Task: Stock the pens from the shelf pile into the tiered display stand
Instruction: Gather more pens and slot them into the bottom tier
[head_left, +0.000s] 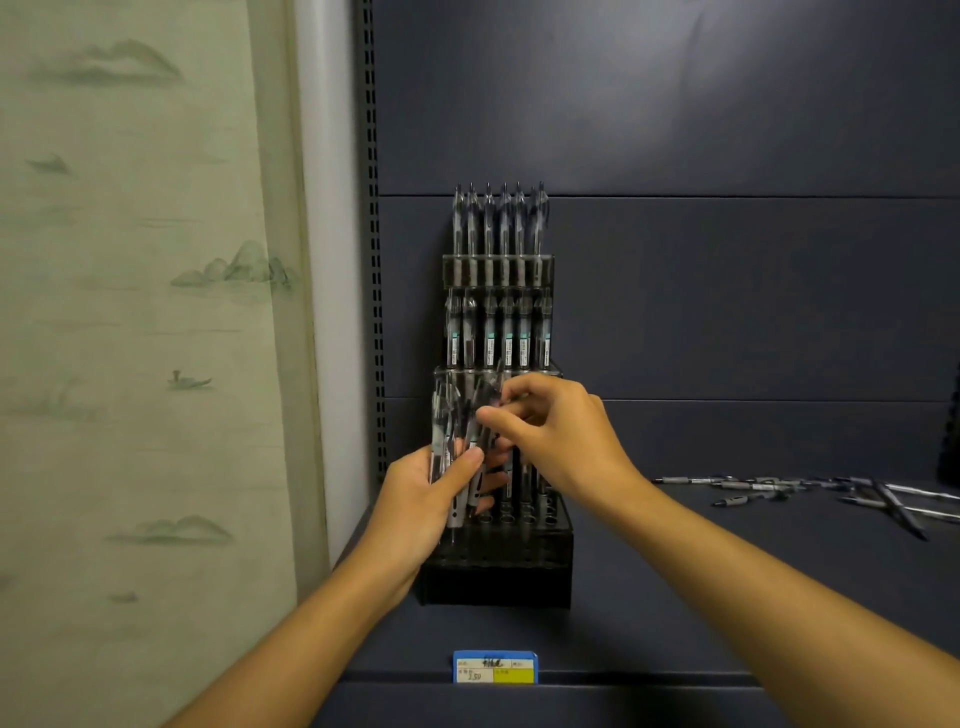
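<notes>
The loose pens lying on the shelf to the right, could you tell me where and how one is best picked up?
Pinch a loose pen at mid-barrel from above, probably an outlying one: it lies flat on the shelf, clear of the crossed pile.

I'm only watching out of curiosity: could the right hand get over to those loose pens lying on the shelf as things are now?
Probably yes. The loose pens lie in the open to the right of the display stand, with nothing between. But the right hand is busy pinching a pen from the left hand's bundle.

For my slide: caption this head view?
Left hand holds pens; right hand picks one for the display stand.
</notes>
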